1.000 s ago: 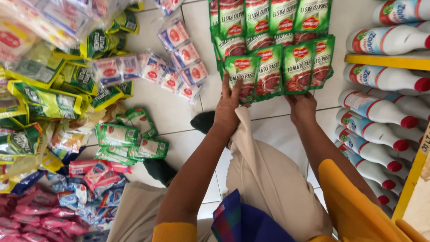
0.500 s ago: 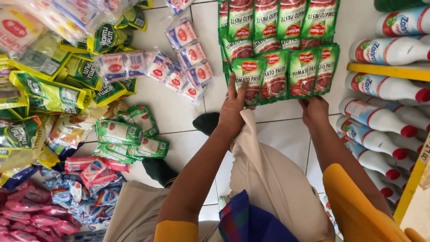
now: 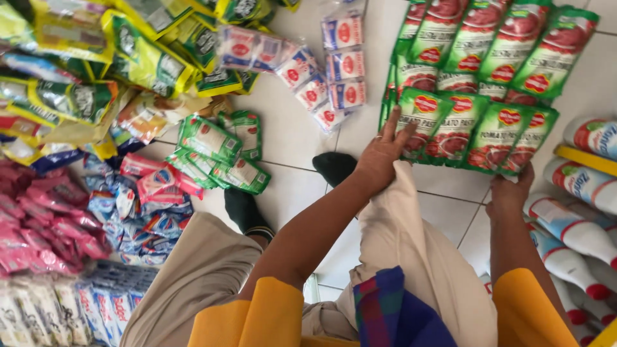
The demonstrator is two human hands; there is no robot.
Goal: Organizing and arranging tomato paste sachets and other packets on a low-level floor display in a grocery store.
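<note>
A row of green pouches with red tomato pictures [image 3: 475, 128] lies on the white tiled floor, with a second row of the same pouches [image 3: 488, 45] behind it. My left hand [image 3: 380, 154] rests with spread fingers on the leftmost pouch of the near row. My right hand [image 3: 511, 189] grips the near edge of the rightmost pouches. My knees in beige trousers and black socks [image 3: 334, 166] are below the hands.
Small white and red sachets [image 3: 321, 71] lie behind the left hand. Green sachets [image 3: 218, 151] lie at centre left. Heaps of yellow-green, pink and blue packets [image 3: 58, 180] fill the left side. White bottles with red caps [image 3: 572, 238] lie on a yellow shelf at right.
The view has tilted and moved closer to the floor. Both hands stay on the near row of green pouches, which now sits slightly further right.
</note>
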